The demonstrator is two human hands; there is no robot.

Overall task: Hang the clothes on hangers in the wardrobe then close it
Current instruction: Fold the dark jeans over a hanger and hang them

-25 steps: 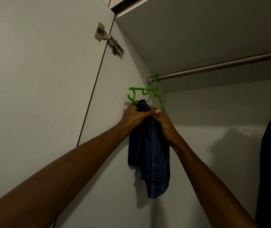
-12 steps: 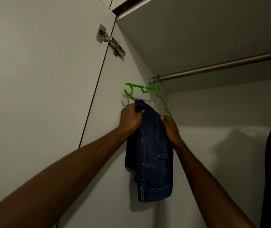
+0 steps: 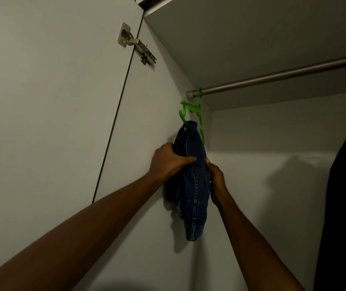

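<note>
We see a bright green plastic hanger (image 3: 191,114) hooked at the left end of the grey metal wardrobe rail (image 3: 283,75), close against the pale side wall (image 3: 146,127). A folded pair of dark blue denim jeans (image 3: 193,181) hangs from it, long axis vertical, hem pointing down. Our left hand (image 3: 169,161) curls its fingers around the left of the bundle, thumb across the front. Our right hand (image 3: 216,180) grips its right edge. A dark garment (image 3: 344,196) hangs at the right edge.

No readable text, label, brand or number shows anywhere
</note>
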